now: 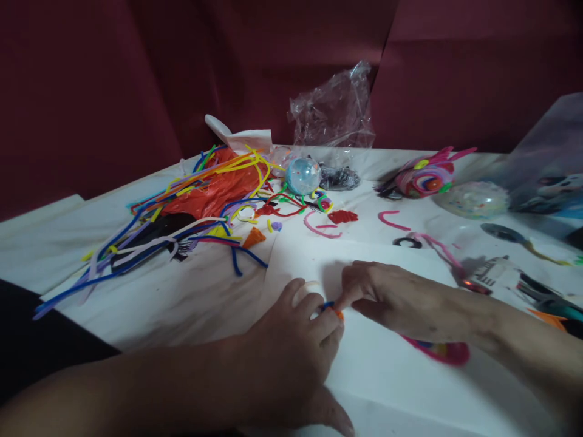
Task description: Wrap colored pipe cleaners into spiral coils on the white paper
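My left hand (296,340) has its fingers curled round a small white round piece (306,292), above a sheet of white paper (392,370). A short blue pipe cleaner (327,305) with an orange bit (339,315) shows between its fingers. From the right, my right hand (382,297) is bent down, its fingertips closed at the end of the blue pipe cleaner. My fingers hide much of the piece. Under my right forearm a coiled, pink-rimmed shape (458,354) with yellow and blue inside lies partly covered.
Tangled pipe cleaners (159,246) spread over a red plastic bag (214,188) at the left. Clear balls (303,175) and a crumpled plastic bag (334,112) stand behind. A pink wrapped figure (423,176), a tape ring (407,243) and a hot glue gun (496,274) lie right.
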